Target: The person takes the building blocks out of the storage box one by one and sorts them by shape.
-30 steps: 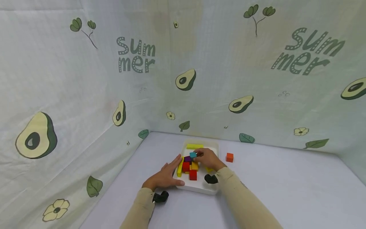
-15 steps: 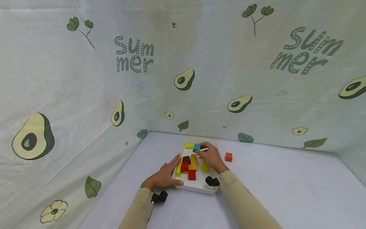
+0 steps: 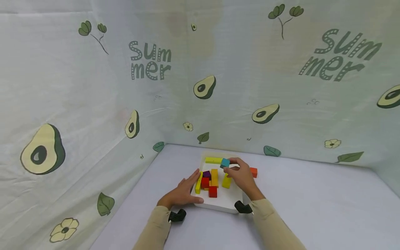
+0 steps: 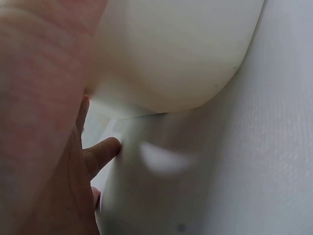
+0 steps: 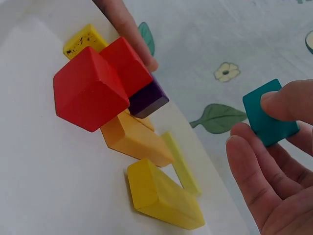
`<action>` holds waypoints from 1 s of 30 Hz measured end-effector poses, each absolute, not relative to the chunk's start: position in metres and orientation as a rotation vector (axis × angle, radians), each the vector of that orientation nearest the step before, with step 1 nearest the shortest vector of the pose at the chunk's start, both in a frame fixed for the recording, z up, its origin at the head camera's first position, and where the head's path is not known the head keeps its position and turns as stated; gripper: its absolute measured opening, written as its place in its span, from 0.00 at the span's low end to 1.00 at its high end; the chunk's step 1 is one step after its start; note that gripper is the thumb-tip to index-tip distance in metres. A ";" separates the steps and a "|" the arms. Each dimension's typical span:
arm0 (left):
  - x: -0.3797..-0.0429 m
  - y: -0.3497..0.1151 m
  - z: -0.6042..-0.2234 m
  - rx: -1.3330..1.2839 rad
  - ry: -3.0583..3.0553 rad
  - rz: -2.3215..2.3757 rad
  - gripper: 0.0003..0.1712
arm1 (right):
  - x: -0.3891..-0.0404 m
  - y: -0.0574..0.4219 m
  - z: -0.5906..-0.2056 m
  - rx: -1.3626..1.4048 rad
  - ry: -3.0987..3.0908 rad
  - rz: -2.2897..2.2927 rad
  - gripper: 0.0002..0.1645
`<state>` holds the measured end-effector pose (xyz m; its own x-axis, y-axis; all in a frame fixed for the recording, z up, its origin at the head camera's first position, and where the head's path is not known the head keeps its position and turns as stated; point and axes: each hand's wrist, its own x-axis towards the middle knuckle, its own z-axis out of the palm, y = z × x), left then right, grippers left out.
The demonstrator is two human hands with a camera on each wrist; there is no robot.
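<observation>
My right hand (image 3: 243, 176) pinches a teal cube (image 3: 225, 163) between thumb and fingers, raised over the right part of a white tray (image 3: 216, 208). The right wrist view shows the thumb on one face of it. Along the tray's left edge lies my left hand (image 3: 182, 193), fingers straight, beside a long yellow block (image 3: 198, 184). Two red cubes, one nearer the front (image 3: 213, 192), a purple cube (image 3: 206, 174) and an orange block (image 3: 214, 177) cluster in the tray's left half. Another yellow block (image 3: 226, 181) lies below my right hand.
A third yellow block (image 3: 214, 160) runs along the tray's far end. An orange-red cube (image 3: 254, 171) sits on the white table (image 3: 306, 205) right of the tray, partly behind my right hand. A printed cloth (image 3: 237, 69) hangs behind and to the left.
My right hand has lifted the teal cube away from the cluster, first toward the far end, then to the right. The orange block's top is uncovered. My left hand keeps its place.
</observation>
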<state>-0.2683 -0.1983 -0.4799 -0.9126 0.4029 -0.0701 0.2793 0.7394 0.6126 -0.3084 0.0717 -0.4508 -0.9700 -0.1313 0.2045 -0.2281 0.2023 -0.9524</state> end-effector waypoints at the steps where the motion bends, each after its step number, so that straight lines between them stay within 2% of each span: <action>1: -0.269 -0.196 -0.480 0.542 2.741 0.920 0.65 | -0.306 0.075 -0.452 0.348 -2.368 1.907 0.24; 11: -0.270 -0.198 -0.482 0.551 2.751 0.889 0.66 | -0.290 0.091 -0.451 0.327 -2.261 2.036 0.26; 30: -0.269 -0.197 -0.485 0.528 2.769 0.906 0.65 | -0.291 0.134 -0.447 0.267 -2.281 2.060 0.32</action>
<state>-0.2691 -0.1965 -0.4852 -0.9206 0.3859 -0.0602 0.2757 0.7512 0.5997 -0.2912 0.1342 -0.4469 -0.9834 -0.0901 0.1576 -0.1659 0.0938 -0.9817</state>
